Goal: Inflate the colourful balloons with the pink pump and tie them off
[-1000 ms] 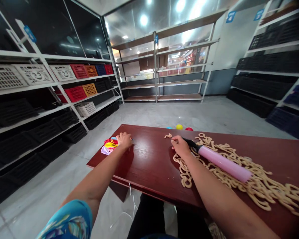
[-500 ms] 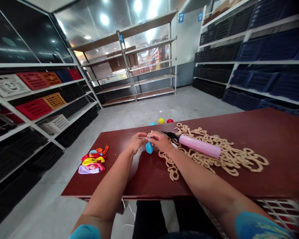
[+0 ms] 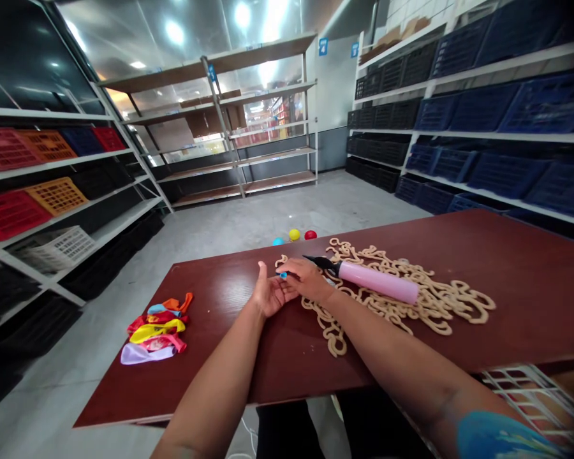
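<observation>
My right hand (image 3: 306,278) pinches a blue balloon (image 3: 283,275), of which only a small ringed end shows between the fingers. Just left of it, my left hand (image 3: 270,292) is turned palm up, thumb raised and fingers spread beneath the right fingertips, holding nothing visible. A pink pump (image 3: 377,282) with a black nozzle end lies right of my hands, on top of a spread of tan curly strands (image 3: 440,299). Flat balloons in purple, yellow, red, blue and orange form a pile (image 3: 157,329) at the table's left side.
The dark red table (image 3: 220,306) spans the front. Beyond its far edge are a blue, a yellow (image 3: 294,234) and a red (image 3: 310,235) ball-like object. Shelves with crates (image 3: 57,196) line both sides; a white wire basket (image 3: 530,395) sits low at right.
My left hand has let go of the blue balloon and opened palm up, slightly lower. The balloon's blue body is now mostly hidden by my hands. The view has shifted to the right.
</observation>
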Demonstrator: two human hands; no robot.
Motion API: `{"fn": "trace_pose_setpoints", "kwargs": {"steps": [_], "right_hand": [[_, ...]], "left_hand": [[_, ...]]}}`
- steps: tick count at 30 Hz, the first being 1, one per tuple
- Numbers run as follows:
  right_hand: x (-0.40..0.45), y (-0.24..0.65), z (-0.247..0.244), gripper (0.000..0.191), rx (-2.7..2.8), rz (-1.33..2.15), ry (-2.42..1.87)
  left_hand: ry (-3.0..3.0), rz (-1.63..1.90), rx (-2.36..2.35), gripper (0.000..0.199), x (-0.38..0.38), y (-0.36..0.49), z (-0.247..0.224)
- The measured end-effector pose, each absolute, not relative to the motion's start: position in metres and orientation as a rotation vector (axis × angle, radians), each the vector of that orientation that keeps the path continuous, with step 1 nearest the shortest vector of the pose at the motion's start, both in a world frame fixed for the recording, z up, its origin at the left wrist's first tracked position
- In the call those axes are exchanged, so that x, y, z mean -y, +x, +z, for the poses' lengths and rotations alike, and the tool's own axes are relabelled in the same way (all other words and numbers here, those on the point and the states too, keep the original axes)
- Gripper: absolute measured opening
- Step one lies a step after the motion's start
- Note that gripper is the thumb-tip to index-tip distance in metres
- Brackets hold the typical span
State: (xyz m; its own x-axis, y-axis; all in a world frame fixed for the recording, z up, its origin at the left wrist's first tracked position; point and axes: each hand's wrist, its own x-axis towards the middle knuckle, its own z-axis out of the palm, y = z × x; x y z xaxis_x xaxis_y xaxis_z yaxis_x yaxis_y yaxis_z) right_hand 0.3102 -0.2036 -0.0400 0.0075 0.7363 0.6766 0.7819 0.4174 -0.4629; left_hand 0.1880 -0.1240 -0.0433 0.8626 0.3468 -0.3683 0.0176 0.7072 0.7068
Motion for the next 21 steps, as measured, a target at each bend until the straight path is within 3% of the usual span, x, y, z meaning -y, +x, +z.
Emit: {"fn": "trace_pose_setpoints", "kwargs": {"steps": [2, 5, 7, 13, 18, 21], "right_hand": [[0.204, 0.308, -0.043, 0.030, 1.840, -0.068, -1.311], [0.206, 0.304, -0.043, 0.033, 1.915, -0.103, -1.309], [0.210, 0.303, -0.033, 0.034, 1.930, -0.132, -1.320], [0.262, 0.341, 0.011, 0.027, 1.473, -0.302, -1.846], [0.335, 0.386, -0.014, 0.045, 1.140, -0.273, -2.672], [0.361, 0.393, -0.031, 0.046, 1.264, -0.284, -2.730]], "left_hand": [[0.699, 0.219, -0.442, 0.071, 0.125, 0.187, -0.043], [0.634, 0.300, -0.427, 0.030, 0.125, 0.187, -0.043], [0.597, 0.379, -0.430, 0.013, 0.124, 0.188, -0.044], [0.536, 0.587, -0.374, 0.014, 0.113, 0.184, -0.044], [0.525, 0.698, -0.294, 0.016, 0.107, 0.178, -0.041], [0.449, 0.713, -0.290, 0.018, 0.104, 0.179, -0.043]]}}
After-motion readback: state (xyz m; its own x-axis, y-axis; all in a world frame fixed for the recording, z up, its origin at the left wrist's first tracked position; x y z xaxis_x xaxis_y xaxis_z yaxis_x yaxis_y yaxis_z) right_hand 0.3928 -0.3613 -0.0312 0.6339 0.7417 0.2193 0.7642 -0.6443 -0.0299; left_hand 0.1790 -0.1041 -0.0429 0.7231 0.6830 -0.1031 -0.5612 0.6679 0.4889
